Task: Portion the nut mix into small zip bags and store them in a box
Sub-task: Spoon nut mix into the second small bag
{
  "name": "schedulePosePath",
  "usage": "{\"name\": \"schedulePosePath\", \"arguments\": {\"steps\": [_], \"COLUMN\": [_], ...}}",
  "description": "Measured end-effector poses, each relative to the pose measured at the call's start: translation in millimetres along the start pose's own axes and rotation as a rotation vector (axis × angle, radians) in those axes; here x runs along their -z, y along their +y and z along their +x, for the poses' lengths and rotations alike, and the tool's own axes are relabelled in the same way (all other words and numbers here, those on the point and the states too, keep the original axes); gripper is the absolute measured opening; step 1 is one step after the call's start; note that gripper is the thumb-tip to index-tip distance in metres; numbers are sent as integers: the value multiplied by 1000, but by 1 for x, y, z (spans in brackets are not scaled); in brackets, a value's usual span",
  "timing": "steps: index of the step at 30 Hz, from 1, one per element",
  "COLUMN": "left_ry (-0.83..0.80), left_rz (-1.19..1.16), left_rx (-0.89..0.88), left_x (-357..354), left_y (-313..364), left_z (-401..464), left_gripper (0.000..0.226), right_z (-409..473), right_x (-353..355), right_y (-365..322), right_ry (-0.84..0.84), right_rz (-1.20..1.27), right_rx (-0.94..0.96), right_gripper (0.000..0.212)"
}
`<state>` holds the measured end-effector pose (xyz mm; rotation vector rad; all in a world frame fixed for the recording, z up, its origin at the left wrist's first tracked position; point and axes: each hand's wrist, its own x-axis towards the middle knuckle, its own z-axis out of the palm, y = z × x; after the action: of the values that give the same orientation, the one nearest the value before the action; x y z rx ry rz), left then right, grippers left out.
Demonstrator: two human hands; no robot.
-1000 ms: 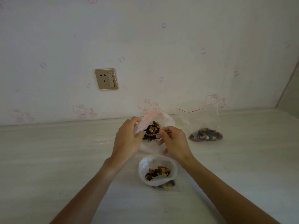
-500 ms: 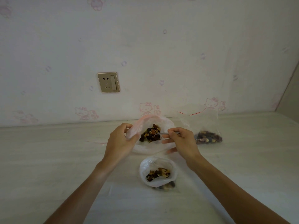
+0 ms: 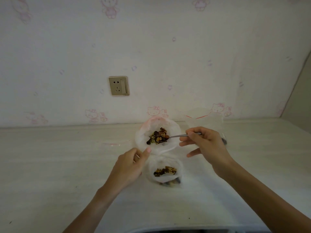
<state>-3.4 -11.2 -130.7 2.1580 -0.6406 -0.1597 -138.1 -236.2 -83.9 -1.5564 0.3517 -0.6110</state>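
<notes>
A large clear bag [image 3: 143, 137] with a pinkish rim lies open near the wall, holding a pile of nut mix [image 3: 158, 136]. My right hand [image 3: 205, 143] grips a metal spoon [image 3: 176, 136] whose bowl is dug into that pile. My left hand [image 3: 131, 163] pinches the near left edge of the small zip bag [image 3: 164, 172] in front, which is open and holds some nut mix [image 3: 165, 170]. A third zip bag [image 3: 203, 120] with a red seal line stands behind my right hand; its contents are mostly hidden.
The bags sit on a pale wood-grain counter [image 3: 67, 165] against a wall with pink cartoon wallpaper. A gold wall socket [image 3: 119, 85] is above the counter on the left. A side wall [image 3: 301, 105] closes the right end. No box is in view.
My left hand let go of the large bag's rim and came down to the small bag's edge. My right hand drew back to the right, spoon still in the large bag.
</notes>
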Motion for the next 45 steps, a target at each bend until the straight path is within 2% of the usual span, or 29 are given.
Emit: {"name": "schedulePosePath", "arguments": {"steps": [6, 10, 12, 14, 17, 19, 22, 25, 28, 29, 31, 34, 39, 42, 45], "left_ry": [-95, -91, -101, -128, -168, -199, -186, -79, -5, 6, 22, 36, 88, 154, 187], "left_rz": [-126, -258, -348, -430, -502, -552, -583, -516, -421, -381, -290, -226, -148, -141, -129], "left_rx": [76, 93, 93, 88, 81, 89, 101, 97, 76, 65, 43, 20, 19, 57, 108], "left_x": [-5, -6, -7, -9, -11, -11, -9, -8, -8, -9, -9, -9, -3, 0, 0], "left_y": [12, 18, 22, 24, 27, 26, 22, 15, 10, 10, 9, 8, 3, -1, -4], "left_z": [-23, -28, -30, -31, -33, -34, -34, -33, -31, -30, -28, -24, -10, 4, 20], "left_gripper": [27, 22, 23, 23, 22, 22, 23, 22, 20, 20, 21, 26, 34, 36, 47], "right_z": [-40, -56, -62, -68, -77, -80, -80, -76, -72, -71, -69, -63, -49, -35, -18], "right_x": [13, 16, 13, 9, 6, 5, 5, 10, 13, 14, 14, 13, 8, 5, -1], "right_y": [-4, 5, 9, 11, 8, 6, 4, 3, 0, 0, 1, 6, 12, 13, 17], "right_ry": [-53, -87, -98, -124, -299, -374, -412, -429, -410, -401, -362, -216, 25, 126, 165], "right_rz": [-20, -87, -225, -456, -839, -1004, -1057, -1112, -1164, -1156, -1005, -573, -43, 121, 128], "right_rx": [-49, -61, 31, 227, 506, 627, 676, 682, 768, 771, 652, 400, 91, -51, -118], "right_gripper": [14, 14, 12, 11, 19, 23, 22, 22, 20, 18, 15, 13, 15, 16, 15]}}
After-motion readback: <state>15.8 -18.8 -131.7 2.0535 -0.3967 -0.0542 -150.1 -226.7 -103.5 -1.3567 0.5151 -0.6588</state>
